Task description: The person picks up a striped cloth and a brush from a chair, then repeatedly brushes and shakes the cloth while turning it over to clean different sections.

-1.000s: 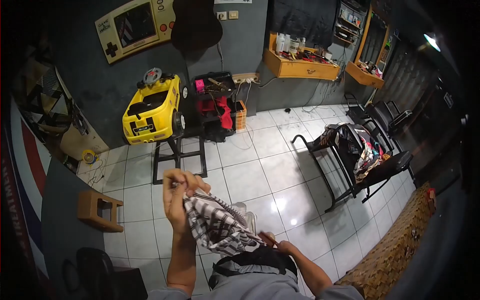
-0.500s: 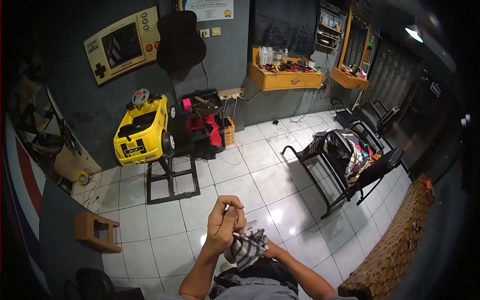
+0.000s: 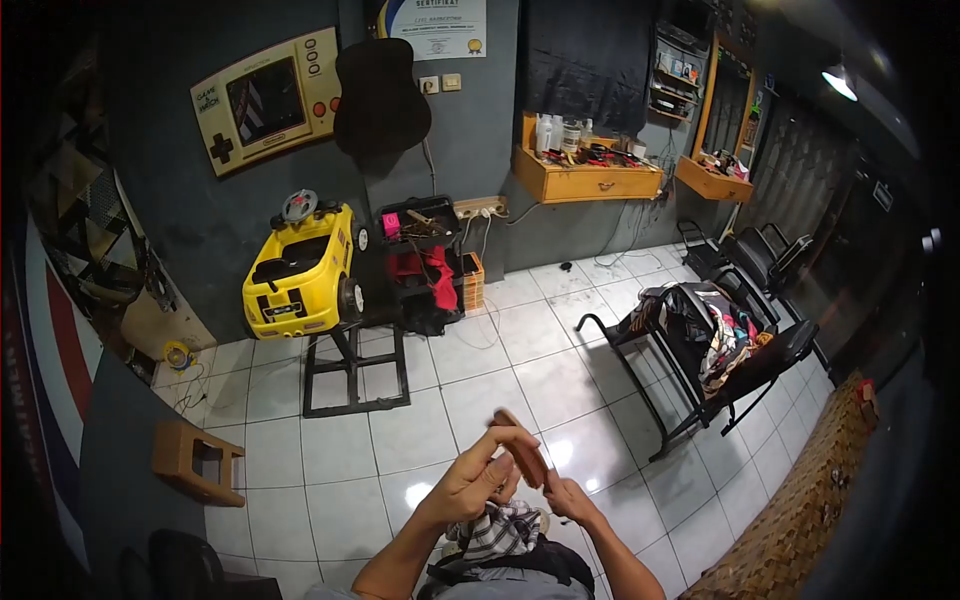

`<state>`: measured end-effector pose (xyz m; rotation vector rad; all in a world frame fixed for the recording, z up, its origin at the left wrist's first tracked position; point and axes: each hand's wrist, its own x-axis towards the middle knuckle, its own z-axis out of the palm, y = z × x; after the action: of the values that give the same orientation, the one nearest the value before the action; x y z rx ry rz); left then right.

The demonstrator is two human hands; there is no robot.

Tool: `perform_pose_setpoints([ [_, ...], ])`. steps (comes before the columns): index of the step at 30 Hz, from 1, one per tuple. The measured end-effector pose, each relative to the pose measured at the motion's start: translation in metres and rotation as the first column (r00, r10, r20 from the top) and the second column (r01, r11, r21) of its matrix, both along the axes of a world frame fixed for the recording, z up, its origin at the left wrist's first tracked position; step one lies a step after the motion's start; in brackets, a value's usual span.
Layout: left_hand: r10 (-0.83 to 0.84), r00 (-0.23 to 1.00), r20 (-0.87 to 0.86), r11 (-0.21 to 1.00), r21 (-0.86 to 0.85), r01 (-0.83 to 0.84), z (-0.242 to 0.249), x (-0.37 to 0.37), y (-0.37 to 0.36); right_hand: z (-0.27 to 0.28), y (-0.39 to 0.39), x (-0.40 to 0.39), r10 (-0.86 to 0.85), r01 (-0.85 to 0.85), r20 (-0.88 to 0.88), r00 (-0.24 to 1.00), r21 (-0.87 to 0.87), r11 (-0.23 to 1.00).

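Observation:
My right hand (image 3: 570, 500) is closed on the handle end of a brown brush (image 3: 528, 462), which slants up and to the left. Curled fingers of my left hand (image 3: 482, 480) are beside the brush, the index finger crossing in front of its upper part. A black-and-white plaid cloth (image 3: 503, 530) bunches just below my left hand, in front of my waist. It appears gripped by the lower fingers, though the grip itself is partly hidden.
A yellow toy car (image 3: 302, 270) stands on a black metal frame (image 3: 357, 408). Near it are a black trolley (image 3: 415, 235) and a brown stool (image 3: 195, 462). A black chair (image 3: 765, 365) with patterned cloth stands at right, by a woven-covered bench (image 3: 790, 510). A wooden drawer shelf (image 3: 600, 186) hangs on the wall.
My right hand has come out from behind the plaid cloth and moved up and right, with the brown brush now showing. My left hand has shifted right and down. The view has tilted slightly.

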<state>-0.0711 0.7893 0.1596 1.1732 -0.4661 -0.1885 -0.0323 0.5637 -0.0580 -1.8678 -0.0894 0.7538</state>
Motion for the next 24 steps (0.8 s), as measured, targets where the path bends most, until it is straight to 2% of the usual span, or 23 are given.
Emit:
perform_pose_setpoints([
  [1,-0.008,1.000,-0.006,1.000,0.004,0.008,0.001,0.000,-0.002,0.031,0.013,-0.003,-0.007,0.007,-0.003,1.000,0.002,1.000],
  [2,-0.017,1.000,-0.010,1.000,0.007,0.017,0.003,0.003,-0.003,0.061,0.025,-0.007,0.033,-0.040,0.057,0.998,0.130,0.991],
  [3,-0.034,0.997,0.067,0.999,0.025,0.033,0.005,0.006,-0.002,0.074,0.033,-0.012,0.063,-0.093,0.123,0.990,0.252,0.963],
  [4,-0.051,0.988,0.145,0.998,0.042,0.046,0.006,0.008,-0.001,0.060,0.038,-0.013,0.147,-0.222,0.266,0.953,0.281,0.934],
  [6,-0.058,0.984,0.167,0.993,0.107,0.040,0.007,0.008,0.007,0.016,0.044,-0.016,0.252,-0.308,0.205,0.946,0.317,0.897],
  [7,-0.104,0.988,0.116,0.994,-0.017,0.107,0.014,0.008,0.009,-0.001,0.043,-0.017,0.327,-0.364,0.228,0.917,0.148,0.919],
  [8,-0.151,0.986,0.074,0.977,-0.143,0.161,0.017,0.008,0.012,-0.040,0.035,-0.015,0.481,-0.448,0.194,0.855,-0.192,0.873],
  [9,-0.173,0.982,0.075,0.955,-0.231,0.185,0.016,0.008,0.016,-0.087,0.024,-0.015,0.576,-0.526,-0.053,0.816,-0.483,0.700],
  [10,-0.162,0.984,0.074,0.958,-0.230,0.175,0.014,0.007,0.021,-0.089,0.010,-0.030,0.460,-0.417,-0.084,0.884,-0.585,0.695],
  [11,-0.178,0.982,0.068,0.935,-0.299,0.191,0.012,0.006,0.026,-0.092,-0.005,-0.044,0.333,-0.306,-0.096,0.938,-0.682,0.664],
  [12,-0.195,0.979,0.066,0.906,-0.369,0.206,0.011,0.004,0.029,-0.105,-0.018,-0.047,0.302,-0.413,-0.296,0.906,-0.773,0.482],
  [14,-0.188,0.979,0.083,0.901,-0.383,0.206,0.012,0.000,0.033,-0.146,-0.055,-0.059,0.411,-0.443,-0.297,0.862,-0.835,0.325],
  [15,-0.202,0.972,0.115,0.899,-0.372,0.231,0.011,-0.001,0.033,-0.144,-0.057,-0.051,0.418,-0.442,-0.292,0.860,-0.836,0.326],
  [16,-0.221,0.964,0.146,0.895,-0.362,0.260,0.010,0.000,0.033,-0.143,-0.060,-0.044,0.360,-0.379,-0.235,0.903,-0.830,0.410],
  [17,-0.206,0.974,0.091,0.923,-0.313,0.224,0.012,-0.001,0.033,-0.141,-0.065,-0.042,0.290,-0.314,-0.189,0.938,-0.816,0.485],
  [18,-0.209,0.974,0.087,0.919,-0.322,0.226,0.008,0.000,0.030,-0.113,-0.052,-0.026,0.265,-0.278,-0.150,0.952,-0.787,0.550],
  [19,-0.234,0.971,0.043,0.918,-0.318,0.235,0.004,0.003,0.026,-0.081,-0.039,-0.008,0.351,-0.247,0.001,0.936,-0.709,0.661],
  [20,-0.258,0.966,0.002,0.919,-0.309,0.246,0.001,0.007,0.023,-0.042,-0.032,0.009,0.297,-0.292,-0.079,0.952,-0.532,0.795],
  [21,-0.261,0.965,0.019,0.919,-0.300,0.254,0.002,0.009,0.018,0.010,-0.013,0.013,0.201,-0.200,-0.041,0.979,-0.411,0.890],
  [22,-0.266,0.964,0.012,0.920,-0.296,0.257,0.003,0.011,0.016,0.033,-0.003,0.022,0.219,-0.236,-0.149,0.964,-0.113,0.965],
  [23,-0.278,0.960,0.041,0.926,-0.253,0.279,0.004,0.012,0.015,0.093,0.016,0.017,0.209,-0.189,-0.202,0.957,0.113,0.975],
  [24,-0.292,0.953,0.075,0.930,-0.210,0.301,0.005,0.013,0.013,0.105,0.027,0.016,0.202,-0.181,-0.204,0.958,0.118,0.976],
])
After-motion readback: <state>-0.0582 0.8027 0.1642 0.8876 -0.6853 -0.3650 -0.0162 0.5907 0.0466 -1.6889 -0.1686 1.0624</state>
